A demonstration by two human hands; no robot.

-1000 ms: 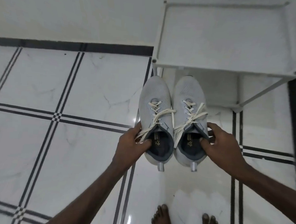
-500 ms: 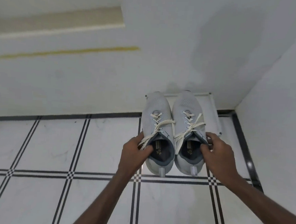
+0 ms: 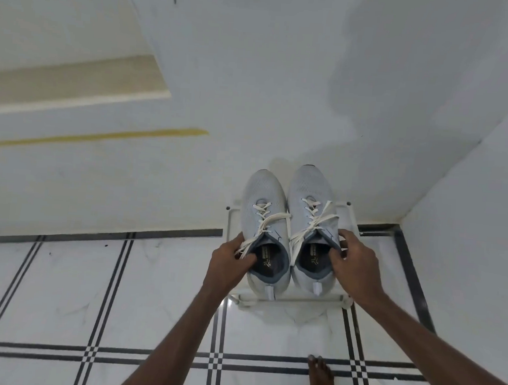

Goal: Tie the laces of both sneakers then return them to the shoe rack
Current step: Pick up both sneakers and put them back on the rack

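Two pale grey sneakers with cream laces lie side by side, toes pointing at the wall. My left hand [image 3: 230, 261] grips the collar of the left sneaker [image 3: 265, 205], thumb inside the opening. My right hand [image 3: 351, 263] grips the collar of the right sneaker [image 3: 310, 190] the same way. Both shoes are over the top of the small white shoe rack [image 3: 293, 300], whose front bar shows just below the heels. I cannot tell whether the soles touch the rack. The laces cross over the tongues; no clear bows are visible.
The rack stands in a corner between the back wall [image 3: 254, 87] and a side wall [image 3: 484, 238] on the right. White floor tiles with black lines [image 3: 89, 301] spread to the left. A bare foot [image 3: 319, 380] stands on the floor below the rack.
The view has lifted from above the rack to facing the wall. Both hands have carried the sneakers up from in front of the rack's lower shelf to over its top.
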